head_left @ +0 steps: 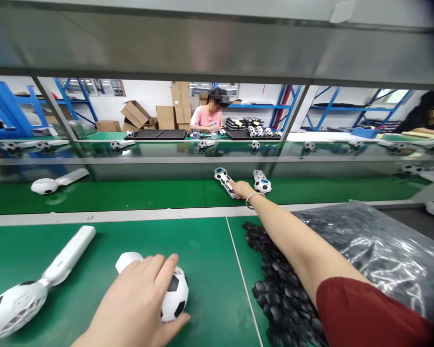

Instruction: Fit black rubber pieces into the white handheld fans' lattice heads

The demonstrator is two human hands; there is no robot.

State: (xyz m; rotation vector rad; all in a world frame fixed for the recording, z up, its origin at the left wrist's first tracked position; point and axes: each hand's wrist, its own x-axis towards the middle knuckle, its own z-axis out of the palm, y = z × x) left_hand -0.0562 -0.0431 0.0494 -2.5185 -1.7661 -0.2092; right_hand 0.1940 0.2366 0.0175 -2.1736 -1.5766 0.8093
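My left hand is wrapped over a white-and-black soccer-ball handheld fan on the green bench, its white handle end poking out beyond my fingers. Stretched forward, my right hand grips the handle of another soccer-ball fan on the green conveyor belt. Its inner side seems to face up, with a blue round part in the head. Just right of that hand lies a similar fan, untouched. At the lower left a whole white fan with a slotted head rests on the bench.
Small black pieces are heaped under my right forearm, beside a clear plastic bag. One fan lies on the belt's left. A metal shelf spans overhead. Across the line, a person works behind black trays.
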